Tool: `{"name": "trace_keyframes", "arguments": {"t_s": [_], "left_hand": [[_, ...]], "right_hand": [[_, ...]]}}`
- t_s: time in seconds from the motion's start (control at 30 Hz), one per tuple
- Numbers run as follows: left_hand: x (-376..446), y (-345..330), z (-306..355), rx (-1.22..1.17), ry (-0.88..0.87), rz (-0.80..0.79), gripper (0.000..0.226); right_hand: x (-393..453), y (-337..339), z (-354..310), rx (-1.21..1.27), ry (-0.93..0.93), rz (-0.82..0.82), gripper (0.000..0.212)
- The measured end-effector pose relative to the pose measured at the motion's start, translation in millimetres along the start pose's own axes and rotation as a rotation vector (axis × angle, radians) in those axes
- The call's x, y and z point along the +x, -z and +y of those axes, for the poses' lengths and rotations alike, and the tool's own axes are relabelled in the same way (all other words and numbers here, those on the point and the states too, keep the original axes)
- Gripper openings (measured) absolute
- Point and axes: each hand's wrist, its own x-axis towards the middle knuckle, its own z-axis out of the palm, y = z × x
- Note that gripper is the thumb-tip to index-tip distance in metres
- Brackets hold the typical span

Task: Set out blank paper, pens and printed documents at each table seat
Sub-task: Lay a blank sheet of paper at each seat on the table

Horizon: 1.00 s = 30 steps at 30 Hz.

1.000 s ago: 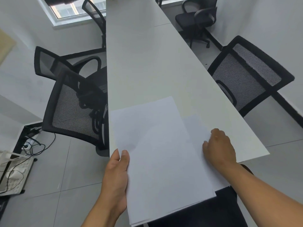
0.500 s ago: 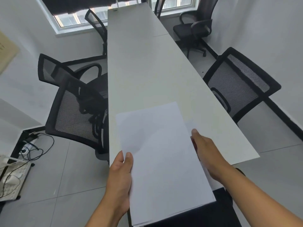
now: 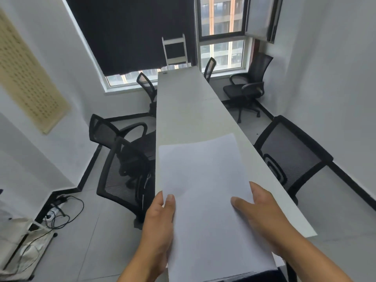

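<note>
A stack of blank white paper (image 3: 205, 192) is held above the near end of the long white table (image 3: 187, 110). My left hand (image 3: 160, 222) grips the stack's left edge, thumb on top. My right hand (image 3: 262, 212) holds its right edge, thumb lying across the top sheet and fingers along the side. No pens or printed documents show in the view.
Black mesh office chairs stand round the table: two at the left (image 3: 122, 169), one at the right (image 3: 289, 151), others near the window (image 3: 248, 86). A white frame (image 3: 175, 49) leans at the table's far end. Cables (image 3: 59, 214) and a cloth bag (image 3: 22, 247) lie on the floor at left.
My right hand has come off the table sheet and moved onto the stack's right edge. The view has tilted up, showing the whole room.
</note>
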Motion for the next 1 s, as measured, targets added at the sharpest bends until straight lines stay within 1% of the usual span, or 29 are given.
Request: {"name": "trace_keyframes", "arguments": {"t_s": [0.17, 0.3, 0.43, 0.57, 0.63, 0.77, 0.87, 1.0], "left_hand": [[-28.3, 33.4, 28.1, 0.073, -0.09, 0.038, 0.025], [-49.3, 68.1, 56.0, 0.129, -0.189, 0.045, 0.029], [-67.2, 99.3, 89.8, 0.136, -0.292, 0.069, 0.028], [-79.5, 135.7, 124.6, 0.114, -0.393, 0.029, 0.03], [-81.4, 151.1, 135.2, 0.105, -0.413, 0.015, 0.031], [-83.0, 204.3, 157.1, 0.059, -0.456, -0.006, 0.027], [-81.8, 264.3, 175.0, 0.028, -0.499, -0.028, 0.025], [-86.9, 330.3, 194.7, 0.008, -0.501, -0.011, 0.026]], "right_hand": [[-27.2, -26.1, -34.2, -0.036, 0.046, 0.004, 0.027], [-47.7, -53.8, -63.7, -0.089, 0.136, 0.017, 0.027], [-72.1, -78.5, -103.2, -0.109, 0.231, 0.056, 0.028], [-98.1, -114.0, -138.9, -0.146, 0.326, 0.112, 0.029], [-108.2, -130.8, -151.1, -0.152, 0.357, 0.136, 0.029], [-126.5, -185.9, -172.8, -0.162, 0.401, 0.189, 0.029], [-138.3, -246.9, -184.7, -0.134, 0.421, 0.219, 0.029], [-148.5, -314.7, -199.7, -0.091, 0.441, 0.198, 0.025]]}}
